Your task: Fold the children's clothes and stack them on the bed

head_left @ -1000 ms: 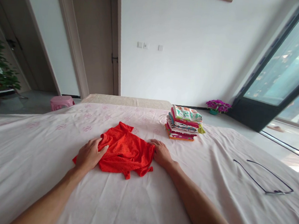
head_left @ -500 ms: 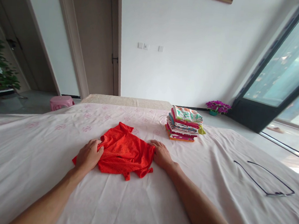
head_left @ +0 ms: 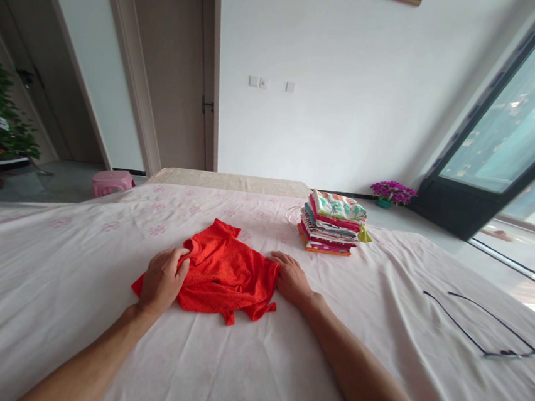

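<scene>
A crumpled red short-sleeved top point(head_left: 227, 272) with small eyelet holes lies spread on the pale sheet between my hands. My left hand point(head_left: 163, 279) is closed on its left side, thumb over the cloth, and a red corner sticks out beyond the wrist. On the opposite edge, my right hand point(head_left: 292, 280) grips the fabric with its fingers bent over the border; its thumb is hidden. A small tab of cloth hangs loose along the near edge.
Behind my right hand stands a stack of folded clothes point(head_left: 334, 223). Eyeglasses point(head_left: 482, 328) lie on the patterned sheet point(head_left: 213, 372) at right. Beyond are a pink stool point(head_left: 112, 184), a potted plant point(head_left: 1, 118), purple flowers point(head_left: 394, 191) and a glass door point(head_left: 496, 128).
The view has shifted slightly, so everything sits a little further right or left in frame. Both hands keep their places on the red top, which has hardly moved.
</scene>
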Available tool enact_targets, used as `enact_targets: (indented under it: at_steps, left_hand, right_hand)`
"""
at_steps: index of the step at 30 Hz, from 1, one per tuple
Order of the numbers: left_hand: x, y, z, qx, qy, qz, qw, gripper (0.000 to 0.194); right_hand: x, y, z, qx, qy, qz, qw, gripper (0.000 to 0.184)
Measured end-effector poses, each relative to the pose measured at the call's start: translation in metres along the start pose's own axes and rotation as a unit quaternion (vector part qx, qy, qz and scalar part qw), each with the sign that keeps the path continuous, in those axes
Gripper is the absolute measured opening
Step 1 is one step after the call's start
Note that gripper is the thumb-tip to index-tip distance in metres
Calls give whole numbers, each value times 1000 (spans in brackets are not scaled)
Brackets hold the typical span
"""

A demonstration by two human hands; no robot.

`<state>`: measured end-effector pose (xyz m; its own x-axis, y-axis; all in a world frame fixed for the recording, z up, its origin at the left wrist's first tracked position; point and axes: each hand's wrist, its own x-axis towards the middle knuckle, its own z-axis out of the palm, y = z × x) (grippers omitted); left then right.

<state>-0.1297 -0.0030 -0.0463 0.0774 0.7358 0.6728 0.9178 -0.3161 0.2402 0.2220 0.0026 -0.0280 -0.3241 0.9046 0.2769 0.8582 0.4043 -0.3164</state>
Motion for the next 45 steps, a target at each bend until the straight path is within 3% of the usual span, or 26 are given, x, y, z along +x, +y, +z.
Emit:
enact_targets:
  at_steps: [6, 10, 16, 20, 25, 31, 35, 40, 45]
  left_hand:
    - [-6, 6, 5, -72, 2, 19, 997, 23]
    - [-4, 13, -2, -119, 9, 107, 987, 21]
    - [-8, 43, -15, -158, -19, 264, 951, 39]
    - [-13, 62, -20, -172, -80, 316, 929, 39]
    - [-16, 76, -28, -204, -65, 356, 910, 30]
    - [-22, 94, -26, -204, -96, 401, 888, 27]
    - [-22, 96, -21, -212, -101, 403, 885, 26]
    - [-22, 95, -23, -221, -110, 415, 876, 29]
    - [-22, 97, -27, -222, -107, 416, 875, 31]
  right_hand:
    - [0, 0, 0, 3, 3, -6, 1000, 40]
    - [1, 1, 1, 3, 3, -4, 1000, 41]
    - [2, 4, 3, 16, 17, -13, 1000, 41]
    - [1, 3, 3, 48, 33, -31, 998, 40]
    - [0, 4, 3, 101, 74, -37, 991, 40]
    - [-2, -8, -1, 112, 145, -143, 973, 38]
    - [-5, -32, -5, 120, 112, -221, 961, 39]
    - [-3, -59, -3, 122, 27, -254, 959, 47]
    - [0, -62, 4, 105, -18, -266, 958, 21]
